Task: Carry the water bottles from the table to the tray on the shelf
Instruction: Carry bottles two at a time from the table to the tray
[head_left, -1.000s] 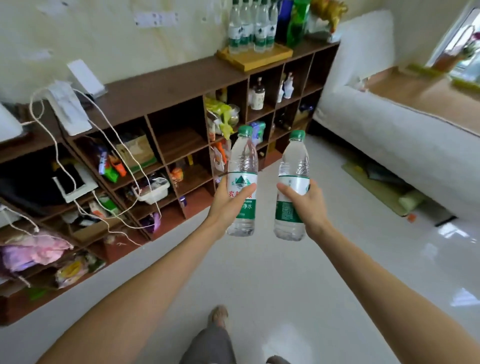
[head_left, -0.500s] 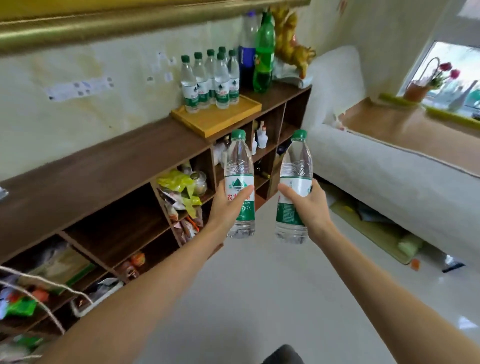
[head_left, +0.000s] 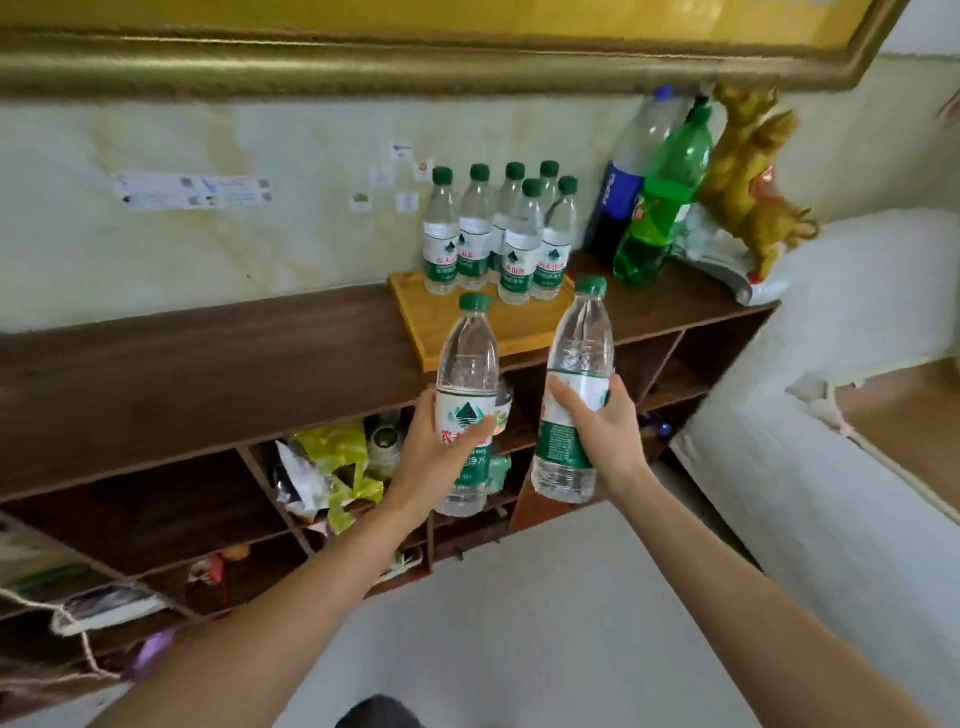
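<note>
- Water bottles on tray: six.
- Water bottles in hand, in front of tray: two, left and right.
- Large soda bottles right of tray: two, blue and green.
- Trays: one.

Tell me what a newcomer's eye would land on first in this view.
First, the two water bottles held up mid-frame: the left hand grips one bottle and the right hand grips the other bottle, both upright in front of the shelf. Behind them, a cluster of green-capped bottles stands at the back of the wooden tray on the shelf top. To its right stand a tall green soda bottle and a golden figurine.
</note>
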